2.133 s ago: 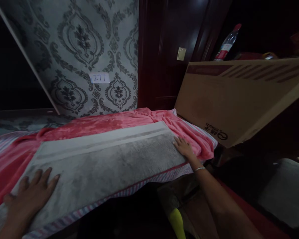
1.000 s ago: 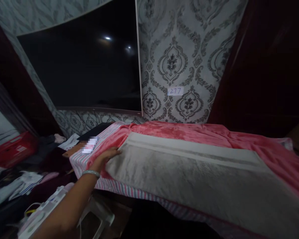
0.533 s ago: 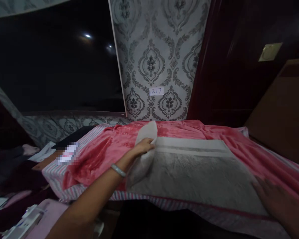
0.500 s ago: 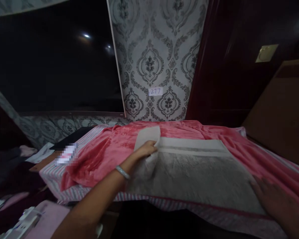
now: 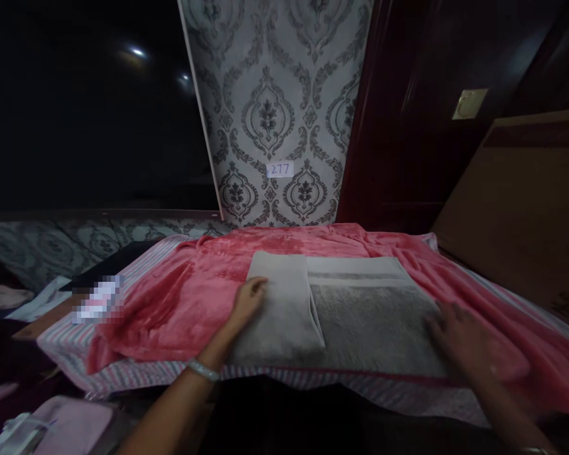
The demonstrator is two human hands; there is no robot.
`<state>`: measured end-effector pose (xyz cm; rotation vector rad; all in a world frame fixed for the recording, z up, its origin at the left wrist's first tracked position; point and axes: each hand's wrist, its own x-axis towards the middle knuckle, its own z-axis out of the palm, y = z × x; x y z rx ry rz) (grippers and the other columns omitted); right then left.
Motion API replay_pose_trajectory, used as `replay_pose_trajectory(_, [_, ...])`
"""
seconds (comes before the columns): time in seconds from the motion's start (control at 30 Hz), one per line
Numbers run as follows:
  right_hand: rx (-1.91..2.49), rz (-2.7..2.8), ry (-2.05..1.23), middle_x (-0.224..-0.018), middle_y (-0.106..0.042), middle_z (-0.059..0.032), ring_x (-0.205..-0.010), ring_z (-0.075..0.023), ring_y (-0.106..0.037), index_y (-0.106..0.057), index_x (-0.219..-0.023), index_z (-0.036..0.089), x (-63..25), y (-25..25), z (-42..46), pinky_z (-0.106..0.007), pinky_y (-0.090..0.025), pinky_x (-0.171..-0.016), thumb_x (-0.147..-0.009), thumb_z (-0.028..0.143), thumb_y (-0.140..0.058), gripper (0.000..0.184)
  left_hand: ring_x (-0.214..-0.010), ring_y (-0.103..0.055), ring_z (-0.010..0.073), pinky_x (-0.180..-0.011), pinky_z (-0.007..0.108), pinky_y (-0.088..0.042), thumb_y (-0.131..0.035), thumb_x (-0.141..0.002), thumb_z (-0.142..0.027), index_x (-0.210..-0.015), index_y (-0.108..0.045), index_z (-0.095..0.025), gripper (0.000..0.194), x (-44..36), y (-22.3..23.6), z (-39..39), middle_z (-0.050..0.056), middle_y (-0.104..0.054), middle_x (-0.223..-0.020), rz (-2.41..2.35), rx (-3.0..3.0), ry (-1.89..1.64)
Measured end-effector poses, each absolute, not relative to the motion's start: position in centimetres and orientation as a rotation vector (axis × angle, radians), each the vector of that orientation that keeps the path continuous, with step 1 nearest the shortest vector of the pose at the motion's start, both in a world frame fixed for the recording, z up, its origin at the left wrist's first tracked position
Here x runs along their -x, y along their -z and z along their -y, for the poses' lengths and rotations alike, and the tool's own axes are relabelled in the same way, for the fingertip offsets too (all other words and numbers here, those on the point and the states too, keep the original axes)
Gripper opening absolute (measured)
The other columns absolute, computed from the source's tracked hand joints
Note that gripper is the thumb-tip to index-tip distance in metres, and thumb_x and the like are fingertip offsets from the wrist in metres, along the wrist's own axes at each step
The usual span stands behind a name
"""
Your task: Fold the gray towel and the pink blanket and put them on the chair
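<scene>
A grey towel [image 5: 370,322] with paler bands near its far edge is spread over a pink plush blanket [image 5: 184,309]. Its left part forms a flap [image 5: 279,303], folded over to the right and lying almost flat. My left hand [image 5: 250,300], a bracelet on its wrist, is at the towel's left fold; its fingers are loosely bent and apart, without a grip on the cloth. At the right edge of the towel is my right hand [image 5: 459,338], palm down with its fingers spread, their tips touching or close to the cloth.
Under the blanket lies a striped cloth [image 5: 71,341] covering the table. A large dark screen [image 5: 90,114] hangs on the left, and a brown cardboard box [image 5: 526,208] stands at right. A pink item [image 5: 76,423] and a white power strip [image 5: 16,436] are at lower left.
The flap my left hand was holding up has come down to the right onto the towel. My left hand has let go and moved left to the fold; my right hand stays by the right edge.
</scene>
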<state>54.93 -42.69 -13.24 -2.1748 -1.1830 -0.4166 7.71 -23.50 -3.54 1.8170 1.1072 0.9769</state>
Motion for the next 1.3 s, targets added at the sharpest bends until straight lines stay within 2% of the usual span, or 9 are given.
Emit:
replay_pose_trajectory(0.07, [1.959,1.268,0.211,-0.121,-0.068,-0.0199,-0.115,-0.0368,-0.062,-0.067,-0.116,0.017,-50.4,11.6,40.0,-0.055,-0.048,-0.101,-0.082,0.047,-0.047,0.05,-0.094,-0.068,0.023,-0.095,0.041,-0.053,-0.056,-0.087,-0.043,-0.108,-0.071,-0.018,0.036,-4.2,3.9,22.5,0.007,-0.073,-0.088,-1.165,-1.762,-1.111])
replay_pose_trajectory(0.13, [1.777,1.319,-0.177,-0.102,-0.073,-0.0136,-0.091,-0.0287,-0.07,-0.066,-0.121,0.017,-45.2,10.3,36.8,-0.044,-0.056,-0.087,-0.084,0.045,-0.047,0.05,-0.093,-0.068,0.0246,-0.095,0.043,-0.053,-0.058,-0.085,-0.049,-0.104,-0.071,-0.017,0.039,-1.7,4.8,21.9,0.008,-0.073,-0.091,-1.204,-1.714,-1.173])
replay_pose_trajectory(0.2, [1.676,1.357,-0.519,-0.079,-0.071,-0.0065,-0.072,-0.0243,-0.068,-0.062,-0.128,0.015,-40.2,9.5,33.6,-0.038,-0.057,-0.076,-0.085,0.044,-0.048,0.054,-0.092,-0.069,0.0257,-0.092,0.044,-0.055,-0.061,-0.08,-0.051,-0.102,-0.07,-0.016,0.042,-0.5,6.3,21.7,0.01,-0.074,-0.095,-1.214,-1.689,-1.187])
replay_pose_trajectory(0.27, [1.674,1.359,-0.604,-0.074,-0.068,-0.0019,-0.067,-0.0215,-0.066,-0.057,-0.137,0.015,-36.2,8.8,30.8,-0.035,-0.056,-0.073,-0.088,0.042,-0.05,0.057,-0.097,-0.069,0.0267,-0.094,0.045,-0.054,-0.062,-0.077,-0.049,-0.101,-0.07,-0.016,0.042,-0.3,8.0,21.7,0.012,-0.075,-0.103,-1.208,-1.691,-1.191])
replay_pose_trajectory(0.37, [1.748,1.361,-0.582,-0.085,-0.072,-0.0036,-0.079,-0.022,-0.069,-0.054,-0.142,0.016,-32.5,8.0,27.5,-0.034,-0.055,-0.081,-0.089,0.038,-0.056,0.057,-0.111,-0.066,0.0267,-0.106,0.047,-0.048,-0.061,-0.074,-0.042,-0.104,-0.072,-0.017,0.04,-0.6,9.9,21.7,0.012,-0.073,-0.116,-1.214,-1.723,-1.218])
replay_pose_trajectory(0.47, [1.736,1.385,-0.556,-0.11,-0.073,-0.0084,-0.103,-0.0237,-0.068,-0.059,-0.138,0.017,-31.0,7.6,25.3,-0.034,-0.052,-0.095,-0.082,0.024,-0.064,0.057,-0.115,-0.064,0.0257,-0.11,0.046,-0.044,-0.059,-0.076,-0.037,-0.108,-0.072,-0.018,0.039,-0.5,10.6,21.6,0.011,-0.072,-0.121,-1.2,-1.759,-1.228])
replay_pose_trajectory(0.6, [1.681,1.431,-0.52,-0.131,-0.067,-0.0083,-0.119,-0.0209,-0.062,-0.066,-0.131,0.018,-31.1,7.6,24.4,-0.033,-0.046,-0.107,-0.078,0.009,-0.056,0.055,-0.117,-0.063,0.0244,-0.109,0.044,-0.046,-0.055,-0.084,-0.04,-0.118,-0.071,-0.019,0.044,0.0,10.3,21.7,0.01,-0.07,-0.125,-1.132,-1.886,-1.159])
replay_pose_trajectory(1.03, [1.636,1.376,-0.515,-0.129,-0.069,-0.0045,-0.121,-0.021,-0.063,-0.069,-0.128,0.023,-33.4,10.0,25.4,-0.038,-0.044,-0.111,-0.074,0.01,-0.057,0.057,-0.106,-0.061,0.0255,-0.1,0.045,-0.047,-0.053,-0.092,-0.042,-0.129,-0.069,-0.025,0.044,-0.3,8.3,23.3,0.009,-0.071,-0.11,-1.072,-2.196,-0.938])
replay_pose_trajectory(1.3, [1.619,1.309,-0.519,-0.134,-0.066,-0.0093,-0.125,-0.0224,-0.06,-0.067,-0.13,0.016,-34.1,10.3,25.6,-0.038,-0.043,-0.112,-0.074,0.014,-0.056,0.057,-0.118,-0.059,0.0253,-0.109,0.046,-0.043,-0.05,-0.093,-0.041,-0.128,-0.069,-0.024,0.043,-0.2,8.5,23.2,0.009,-0.069,-0.125,-1.015,-2.219,-0.922])
